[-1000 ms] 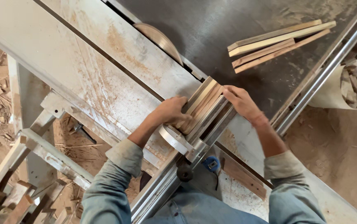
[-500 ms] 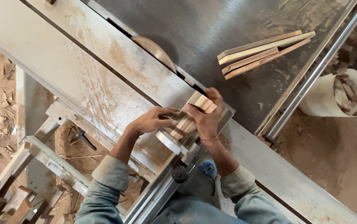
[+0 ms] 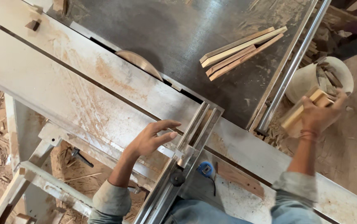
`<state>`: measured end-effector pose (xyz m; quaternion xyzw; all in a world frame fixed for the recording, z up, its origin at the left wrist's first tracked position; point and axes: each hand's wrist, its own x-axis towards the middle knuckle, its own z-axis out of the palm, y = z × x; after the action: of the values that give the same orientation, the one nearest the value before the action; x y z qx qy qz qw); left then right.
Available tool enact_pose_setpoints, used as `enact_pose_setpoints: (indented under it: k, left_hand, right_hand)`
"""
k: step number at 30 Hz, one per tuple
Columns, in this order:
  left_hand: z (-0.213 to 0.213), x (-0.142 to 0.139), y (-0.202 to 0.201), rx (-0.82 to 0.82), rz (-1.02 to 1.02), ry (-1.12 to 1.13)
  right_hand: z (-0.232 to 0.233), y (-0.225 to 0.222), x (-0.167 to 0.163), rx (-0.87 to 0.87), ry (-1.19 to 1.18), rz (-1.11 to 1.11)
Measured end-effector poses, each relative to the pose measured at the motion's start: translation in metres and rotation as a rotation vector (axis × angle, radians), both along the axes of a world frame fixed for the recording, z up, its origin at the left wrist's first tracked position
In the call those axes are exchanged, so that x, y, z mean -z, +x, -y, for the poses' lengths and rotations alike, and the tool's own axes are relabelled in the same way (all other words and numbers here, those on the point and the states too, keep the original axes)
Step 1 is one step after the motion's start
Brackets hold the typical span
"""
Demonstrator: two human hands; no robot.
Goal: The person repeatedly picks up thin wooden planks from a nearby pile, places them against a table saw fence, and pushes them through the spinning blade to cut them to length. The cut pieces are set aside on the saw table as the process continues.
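Wood blocks (image 3: pixel 301 112) gripped in rt hand (image 3: pixel 321 116), over bucket (image 3: pixel 311 76).

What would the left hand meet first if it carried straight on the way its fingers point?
The left hand points right and slightly up. It would probably first meet the metal fence rail just past its fingertips, well short of the saw blade. Height above the table is hard to judge.

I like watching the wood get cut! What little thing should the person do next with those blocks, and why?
Probably drop the wood blocks into the white bucket. The right hand holds them just beside it, and the bucket already holds offcuts, while the left hand rests by the metal fence.
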<state>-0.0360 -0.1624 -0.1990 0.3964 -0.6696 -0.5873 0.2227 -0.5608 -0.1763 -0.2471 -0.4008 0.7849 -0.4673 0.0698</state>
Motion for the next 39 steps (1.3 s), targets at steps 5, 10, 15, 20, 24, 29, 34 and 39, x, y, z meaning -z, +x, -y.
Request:
enact_pose_setpoints:
  k: [5,10,15,20,24,29,34,39]
  left_hand:
    - [0.0,0.005,-0.003,-0.004,0.03,-0.006]
    - [0.002,0.005,-0.003,-0.007,0.058,-0.001]
    - [0.002,0.01,0.0,-0.017,0.143,0.095]
    - [-0.01,0.038,0.012,-0.161,-0.163,0.116]
    - [-0.011,0.073,0.023,-0.314,-0.262,0.218]
    - [-0.01,0.109,0.026,-0.345,-0.15,0.271]
    - [0.015,0.124,0.014,-0.185,-0.183,0.26]
    - [0.052,0.128,-0.001,-0.051,0.202,0.038]
  right_hand:
    - [0.074,-0.035,0.009,-0.215,0.556,-0.552]
    - [0.204,0.027,0.007,-0.722,0.705,-1.076]
    - [0.266,0.083,0.007,-0.995,0.629,-1.396]
    - [0.267,0.102,0.005,-1.168,0.679,-1.227]
    - [0.252,0.139,0.017,-1.337,0.559,-1.22]
    - [0.216,0.199,0.024,-1.617,0.363,-1.211]
    - [0.184,0.216,0.01,-1.667,0.239,-1.271]
    - [0.184,0.172,0.004,-1.122,0.424,-0.711]
